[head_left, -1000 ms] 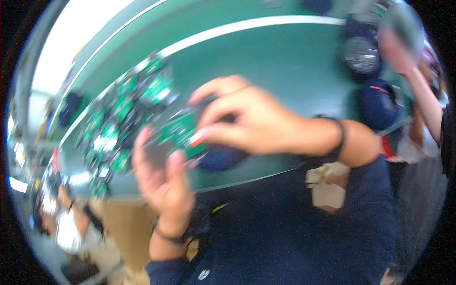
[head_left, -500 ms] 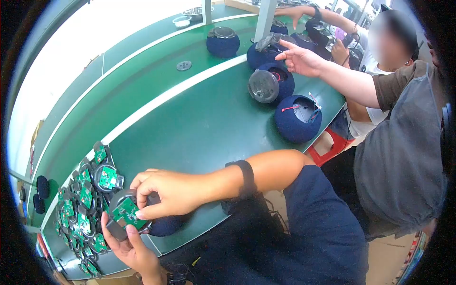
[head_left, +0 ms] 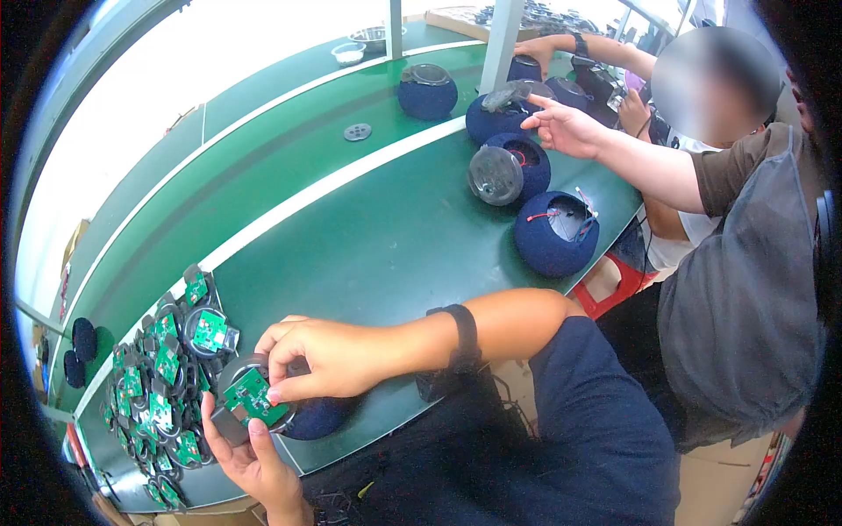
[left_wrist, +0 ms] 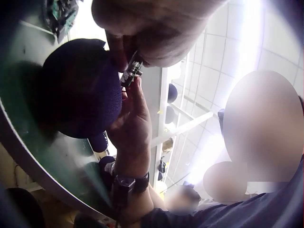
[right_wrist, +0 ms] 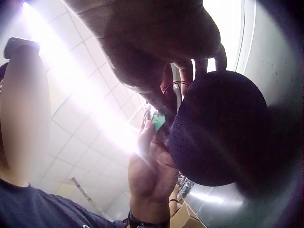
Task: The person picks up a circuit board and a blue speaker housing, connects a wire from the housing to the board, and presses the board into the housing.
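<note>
In the head view my left hand (head_left: pixel 263 473) grips a black round cover with a green circuit board (head_left: pixel 252 394) on it, thumb at its near edge. My right hand (head_left: pixel 329 355) reaches over from the right, its thumb and fingers pinching a small red-and-white wire plug (head_left: pixel 274 397) at the board's edge. Below the right hand sits a dark navy fabric-covered ball (head_left: pixel 317 421), partly hidden by it. The right wrist view shows thin wires (right_wrist: pixel 179 82) arching between the right fingers and the ball (right_wrist: pixel 218 128). In the left wrist view the board (left_wrist: pixel 131 75) appears edge-on between both hands.
Several similar board-and-cover pieces (head_left: pixel 162 394) lie heaped at the left on the green table (head_left: pixel 368 237). Open navy balls (head_left: pixel 557 235) stand at the right. Another person's hand (head_left: pixel 566 127) reaches in over them. A grey post (head_left: pixel 498 53) rises behind, and a grey disc (head_left: pixel 358 132) lies farther back.
The head view was blurred and pointed elsewhere a second ago; it has since turned toward the right side of the table. Both hands keep hold of the board and plug with little movement.
</note>
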### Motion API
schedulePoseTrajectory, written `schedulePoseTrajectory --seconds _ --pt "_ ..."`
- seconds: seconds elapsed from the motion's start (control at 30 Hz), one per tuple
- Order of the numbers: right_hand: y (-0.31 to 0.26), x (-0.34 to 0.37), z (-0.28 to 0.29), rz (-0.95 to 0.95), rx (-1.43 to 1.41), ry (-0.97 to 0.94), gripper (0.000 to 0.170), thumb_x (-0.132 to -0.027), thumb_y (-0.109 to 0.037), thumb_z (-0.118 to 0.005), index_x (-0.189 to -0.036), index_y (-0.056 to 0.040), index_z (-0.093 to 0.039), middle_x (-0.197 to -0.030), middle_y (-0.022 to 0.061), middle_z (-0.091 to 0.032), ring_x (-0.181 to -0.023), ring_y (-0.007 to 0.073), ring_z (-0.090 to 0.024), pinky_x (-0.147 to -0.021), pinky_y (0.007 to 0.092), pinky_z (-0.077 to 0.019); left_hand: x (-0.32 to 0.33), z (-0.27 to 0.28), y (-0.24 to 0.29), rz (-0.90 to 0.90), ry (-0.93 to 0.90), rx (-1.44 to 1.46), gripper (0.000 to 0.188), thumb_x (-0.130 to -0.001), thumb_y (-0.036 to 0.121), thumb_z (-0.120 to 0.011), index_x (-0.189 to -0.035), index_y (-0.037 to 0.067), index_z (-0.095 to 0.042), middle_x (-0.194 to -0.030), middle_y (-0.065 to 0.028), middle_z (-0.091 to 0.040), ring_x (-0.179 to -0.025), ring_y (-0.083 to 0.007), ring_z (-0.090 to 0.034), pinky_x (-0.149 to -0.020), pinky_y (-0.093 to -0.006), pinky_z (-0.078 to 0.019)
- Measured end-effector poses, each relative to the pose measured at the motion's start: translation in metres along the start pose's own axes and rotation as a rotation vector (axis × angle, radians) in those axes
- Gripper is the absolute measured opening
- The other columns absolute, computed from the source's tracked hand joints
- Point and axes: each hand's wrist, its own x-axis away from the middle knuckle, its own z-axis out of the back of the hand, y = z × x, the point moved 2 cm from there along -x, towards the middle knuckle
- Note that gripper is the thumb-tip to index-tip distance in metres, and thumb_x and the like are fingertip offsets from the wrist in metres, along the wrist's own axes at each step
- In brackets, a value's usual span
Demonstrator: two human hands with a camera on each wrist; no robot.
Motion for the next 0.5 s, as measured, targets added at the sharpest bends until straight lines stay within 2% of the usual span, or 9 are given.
schedulePoseTrajectory --seconds 0.1,0.17,0.4,0.5 --pt "0.0012 -0.0006 0.0011 0.001 0.004 -0.014 0.023 -0.087 -0.030 -0.076 -0.087 -0.0071 -0.075 -0.121 0.0180 -0.063 -0.119 0.0341 -0.055 -0.103 0.0424 -0.0417 0.0000 0.0011 -0.0010 0.006 -0.017 0.008 0.062 -0.099 0.006 -0.058 -0.154 0.002 -0.029 -0.131 -0.0176 -0.057 -0.117 -0.0241 -0.058 -0.103 -0.0368 -0.0463" --pt "0.0004 -0.0014 0.0026 -0.004 -0.004 -0.017 0.024 -0.087 -0.030 -0.077 -0.086 -0.0067 -0.075 -0.120 0.0184 -0.064 -0.118 0.0343 -0.056 -0.102 0.0421 -0.0426 -0.0001 0.0021 -0.0023 -0.004 -0.058 0.027 0.059 -0.100 0.002 -0.054 -0.154 0.002 -0.030 -0.137 -0.0175 -0.054 -0.120 -0.0246 -0.056 -0.106 -0.0377 -0.0442" --pt "0.0001 -0.0002 0.0023 -0.008 -0.043 0.013 0.024 -0.084 -0.029 -0.078 -0.085 -0.0051 -0.075 -0.117 0.0197 -0.066 -0.113 0.0346 -0.060 -0.098 0.0416 -0.0461 -0.0006 0.0011 -0.0011 0.001 -0.073 0.029 0.059 -0.101 0.003 -0.053 -0.155 0.002 -0.029 -0.137 -0.0175 -0.054 -0.120 -0.0246 -0.056 -0.105 -0.0372 -0.0444" --pt "0.0003 -0.0006 0.0024 -0.021 -0.055 0.007 0.023 -0.084 -0.028 -0.078 -0.085 -0.0049 -0.074 -0.117 0.0196 -0.066 -0.113 0.0344 -0.060 -0.097 0.0414 -0.0464 -0.0001 -0.0018 -0.0009 0.011 -0.038 0.009 0.063 -0.099 0.008 -0.059 -0.154 0.003 -0.028 -0.132 -0.0178 -0.057 -0.119 -0.0251 -0.058 -0.106 -0.0382 -0.0442"
